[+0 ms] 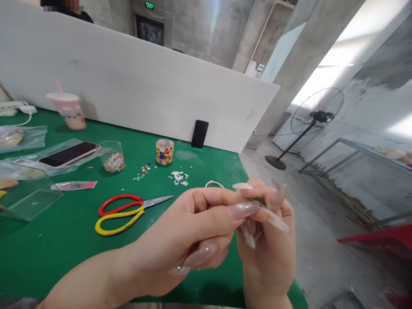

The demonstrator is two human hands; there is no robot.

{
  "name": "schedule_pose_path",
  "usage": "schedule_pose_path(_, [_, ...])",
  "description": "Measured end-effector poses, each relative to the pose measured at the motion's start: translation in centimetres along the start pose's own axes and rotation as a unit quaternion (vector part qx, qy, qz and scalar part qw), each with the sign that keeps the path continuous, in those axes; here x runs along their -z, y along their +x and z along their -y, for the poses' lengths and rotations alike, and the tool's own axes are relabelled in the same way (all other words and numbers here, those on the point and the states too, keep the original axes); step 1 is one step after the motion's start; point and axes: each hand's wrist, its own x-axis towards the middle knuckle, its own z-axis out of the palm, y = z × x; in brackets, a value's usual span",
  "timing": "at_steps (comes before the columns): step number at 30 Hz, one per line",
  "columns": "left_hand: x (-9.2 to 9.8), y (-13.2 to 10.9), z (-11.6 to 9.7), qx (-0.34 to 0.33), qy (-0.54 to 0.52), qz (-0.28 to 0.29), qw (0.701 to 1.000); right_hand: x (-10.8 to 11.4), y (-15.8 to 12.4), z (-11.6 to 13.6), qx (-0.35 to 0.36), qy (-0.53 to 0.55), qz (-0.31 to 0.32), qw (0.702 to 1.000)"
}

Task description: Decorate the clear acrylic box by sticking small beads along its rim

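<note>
At the near right corner of the green table (77, 262), the left hand (206, 227) and the right hand (273, 240) meet above the surface. The left thumb and index finger are together at the tips; the right fingers are bent against them. It cannot be told whether a small piece is clamped there, as the fingers cover that spot. A white ring (214, 182), partly hidden, shows just beyond the hands. To their left lie scissors (144, 205) with one red and one yellow handle, blades pointing right. Beyond the blades are scattered white chips (179, 177), with coloured chips (146, 166) to their left. Farther back stand a clear cup (111, 154) partly filled with chips and, to its right, a container (164, 153) banded in coloured squares. A black phone (200, 134) leans upright against a white panel (144, 90). Past the table's right side, a fan (323, 116) stands on the floor (322, 214).
</note>
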Motion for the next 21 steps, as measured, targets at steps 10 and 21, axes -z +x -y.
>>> schedule_pose_path(10, [0.08, 0.31, -0.32, 0.002, 0.06, -0.028, 0.998, 0.0, 0.37, 0.19, -0.045, -0.007, -0.025, 0.999])
schedule_pose_path(21, [0.52, 0.2, -0.26, 0.012, 0.111, -0.061, 0.992, -0.27, 0.47, 0.67, -0.06, 0.068, 0.025, 0.996])
